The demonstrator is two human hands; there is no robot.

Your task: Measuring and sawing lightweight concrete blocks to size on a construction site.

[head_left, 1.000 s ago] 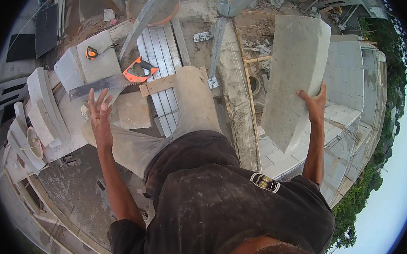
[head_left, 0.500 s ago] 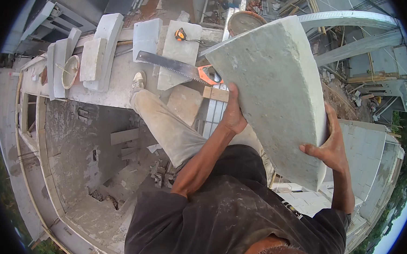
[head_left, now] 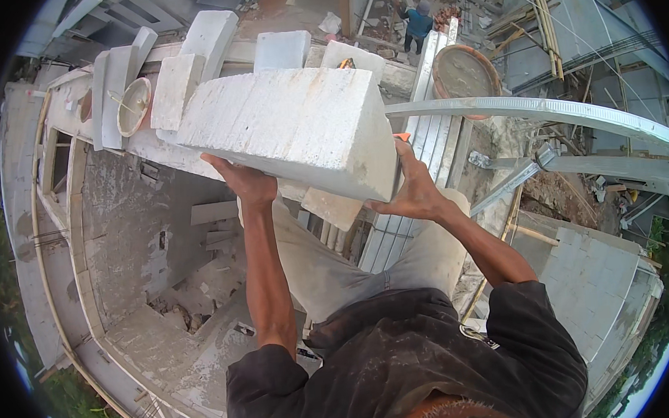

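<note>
A large pale concrete block (head_left: pixel 283 120) is held up in front of me with its long side running left to right. My left hand (head_left: pixel 247 180) grips its lower edge toward the left end, fingers reaching beneath. My right hand (head_left: pixel 413 189) is closed round the right end, thumb on the lower corner. Just past that end a bit of orange saw handle (head_left: pixel 402 137) shows; the block hides the blade. Behind the block, an orange tape measure (head_left: pixel 346 63) is mostly covered, lying on a pale slab (head_left: pixel 367 57).
Several blocks, such as this leaning one (head_left: pixel 178 92), stand along the wall top at the left, beside a mortar bowl (head_left: pixel 135 106). Metal channels (head_left: pixel 397 232) run between my legs. A round basin (head_left: pixel 466 78) sits far right near a curved metal beam (head_left: pixel 550 108). Below, a person (head_left: pixel 418 24) stands among rubble.
The block has swung from upright on the right to lying across in front of me, moving left and away. Both hands still hold it. It now covers the saw and most of the tape measure.
</note>
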